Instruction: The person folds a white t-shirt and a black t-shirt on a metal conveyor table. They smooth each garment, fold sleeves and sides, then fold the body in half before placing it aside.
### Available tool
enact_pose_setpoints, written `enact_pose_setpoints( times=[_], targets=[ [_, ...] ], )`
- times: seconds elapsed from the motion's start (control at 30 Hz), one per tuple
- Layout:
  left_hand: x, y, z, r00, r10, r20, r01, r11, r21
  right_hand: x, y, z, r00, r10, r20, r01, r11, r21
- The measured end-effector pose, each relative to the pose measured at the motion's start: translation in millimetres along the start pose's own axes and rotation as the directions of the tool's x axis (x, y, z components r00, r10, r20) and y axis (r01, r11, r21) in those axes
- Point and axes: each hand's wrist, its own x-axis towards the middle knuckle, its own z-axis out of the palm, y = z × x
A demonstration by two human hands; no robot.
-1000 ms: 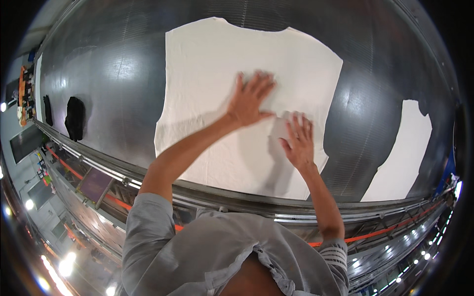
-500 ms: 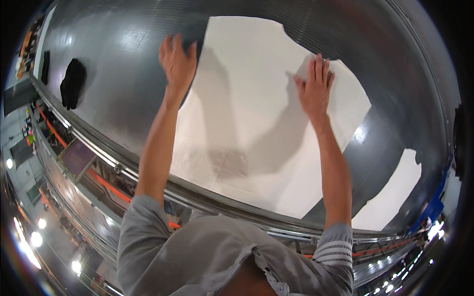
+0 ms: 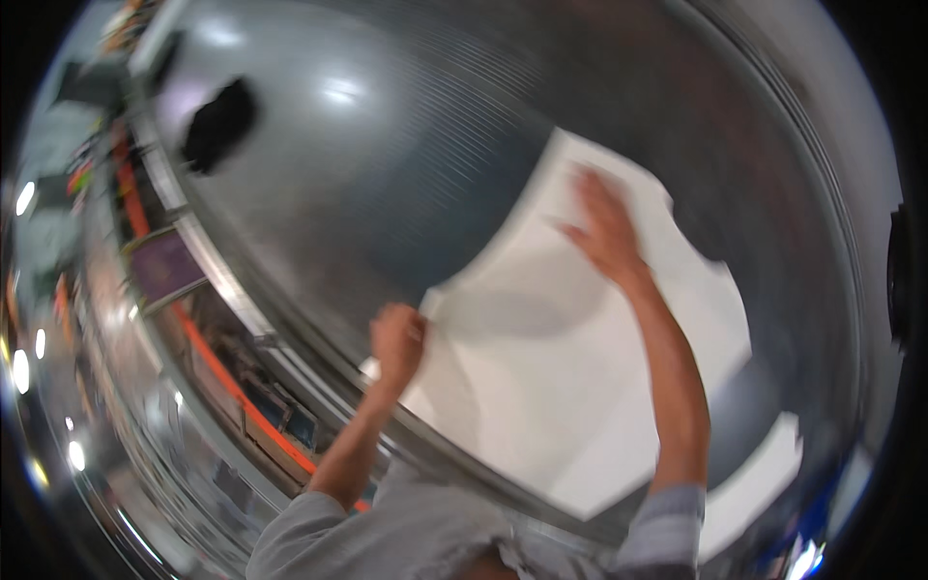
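Observation:
A large white garment-shaped panel, maybe cloth or leather, lies on a dark grey metal table. My left hand is closed at the panel's left edge near the table's front rail. A bit of white shows past that hand, and the panel bends into soft folds beside it. Over the panel's upper part, my right hand is spread open, palm down; its fingers are smeared by motion. Whether that palm presses on the panel or hovers just above it, I cannot tell.
At the far left of the table sits a black bundle. A smaller white piece lies at the near right. Along the table's front edge runs a metal rail, with an orange bar below it.
My left hand has come nearer to me from the panel's far left side and closed on its edge. The panel's left edge is now folded. My view has turned and shifted.

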Motion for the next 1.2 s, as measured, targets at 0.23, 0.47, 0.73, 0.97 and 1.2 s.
enact_pose_setpoints(
  times=[0.23,0.47,0.73,0.97,1.2],
  targets=[
    [16.0,11.4,-25.7,0.936,-0.114,0.332,0.208,0.943,-0.261,-5.3,14.8,15.2,0.972,0.199,-0.121,-0.225,0.938,-0.262],
    [30.3,18.9,-7.5,0.958,-0.085,0.275,0.26,0.664,-0.701,-78.3,-72.8,38.2,0.972,0.201,-0.121,-0.227,0.938,-0.263],
    [52.8,-2.1,-27.4,0.968,-0.232,0.097,0.213,0.549,-0.808,-65.3,-283.3,104.5,0.981,0.18,0.076,-0.192,0.962,0.195],
    [-68.8,-64.1,-45.2,0.992,-0.12,-0.043,0.111,0.98,-0.167,-75.3,-186.6,76.7,0.967,0.229,-0.11,-0.227,0.973,0.029],
    [-75.7,-66.6,-58.7,0.946,-0.123,0.3,0.236,0.895,-0.378,-127.8,-96.5,39.1,0.918,0.326,-0.225,-0.386,0.865,-0.319]
  ],
)
